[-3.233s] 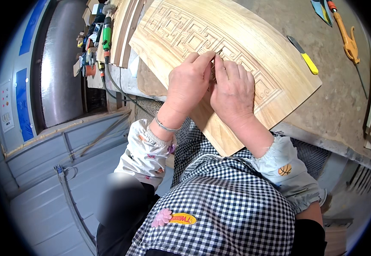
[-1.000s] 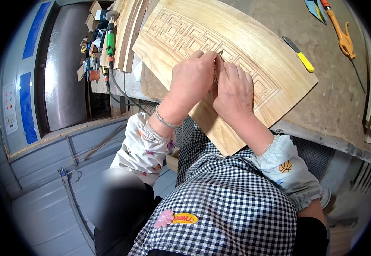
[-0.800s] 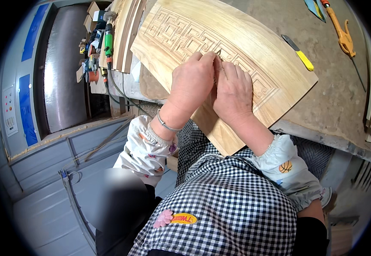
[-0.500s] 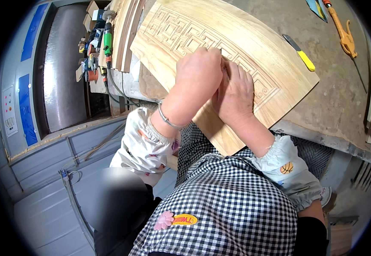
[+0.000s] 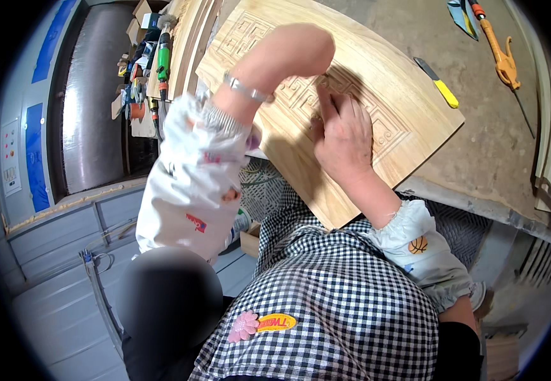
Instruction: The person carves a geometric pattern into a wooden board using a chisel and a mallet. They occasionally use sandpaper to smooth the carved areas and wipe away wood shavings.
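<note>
My right hand [image 5: 345,133] lies over the wooden panel [image 5: 393,66], which overhangs the near edge of the surface [image 5: 491,152]; above it, my left hand [image 5: 307,54]. Whether either's fingers grip anything, I cannot tell. Fretwork [image 5: 380,117] stands carved; work remaining, unclear.

The left arm [image 5: 232,108] slants up from the lower left to the upper middle, its wrist bent and the back of the left hand [image 5: 308,49] upward; its fingertips are hidden. The right arm [image 5: 379,202] reaches up from the lower right. Near the centre, the right hand [image 5: 345,134] lies back up, index finger [image 5: 327,105] extended, the other fingers close together.
</note>
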The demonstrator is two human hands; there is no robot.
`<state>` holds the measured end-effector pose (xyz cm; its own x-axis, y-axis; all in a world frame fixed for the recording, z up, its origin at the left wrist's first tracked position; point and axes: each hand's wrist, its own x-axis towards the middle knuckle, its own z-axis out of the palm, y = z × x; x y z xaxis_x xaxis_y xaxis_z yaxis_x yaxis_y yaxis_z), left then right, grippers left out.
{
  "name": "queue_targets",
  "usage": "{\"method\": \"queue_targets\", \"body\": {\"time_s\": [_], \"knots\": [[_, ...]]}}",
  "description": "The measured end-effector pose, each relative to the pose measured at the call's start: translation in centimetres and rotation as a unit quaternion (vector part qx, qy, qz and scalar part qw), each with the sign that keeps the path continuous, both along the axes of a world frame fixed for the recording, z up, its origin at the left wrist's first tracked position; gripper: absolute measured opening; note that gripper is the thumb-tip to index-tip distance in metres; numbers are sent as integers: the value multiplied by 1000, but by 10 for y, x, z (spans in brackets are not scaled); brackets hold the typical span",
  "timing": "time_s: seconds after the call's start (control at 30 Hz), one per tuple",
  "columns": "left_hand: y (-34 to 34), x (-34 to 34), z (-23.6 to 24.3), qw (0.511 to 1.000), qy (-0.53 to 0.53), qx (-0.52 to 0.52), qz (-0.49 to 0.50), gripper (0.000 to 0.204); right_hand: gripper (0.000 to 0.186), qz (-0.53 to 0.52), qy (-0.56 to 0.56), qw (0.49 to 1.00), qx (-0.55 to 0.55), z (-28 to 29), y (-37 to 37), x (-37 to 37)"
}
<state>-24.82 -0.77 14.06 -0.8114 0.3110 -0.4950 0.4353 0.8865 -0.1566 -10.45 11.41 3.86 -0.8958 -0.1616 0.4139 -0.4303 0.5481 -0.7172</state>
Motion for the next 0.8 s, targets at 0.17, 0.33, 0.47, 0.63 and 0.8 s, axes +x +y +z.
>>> {"method": "queue_targets", "body": {"time_s": [0.17, 0.33, 0.47, 0.63, 0.8], "knots": [[-27, 120, -1, 940, 205, 222, 160, 18, 34, 32, 10, 999, -26, -1, -2, 3], [-16, 138, -24, 913, 277, 265, 140, 25, 36, 6, 23, 1000, 3, 1, -3, 4], [-14, 132, -30, 922, 279, 233, 134, 22, 40, 11, 14, 999, 35, 0, -4, 4], [-16, 132, -13, 951, 233, 161, 121, 18, 42, 22, 15, 999, 31, 3, -4, 4], [-28, 126, -1, 932, 216, 223, 189, 18, 45, 45, 16, 999, 23, 6, -2, 4]]}}
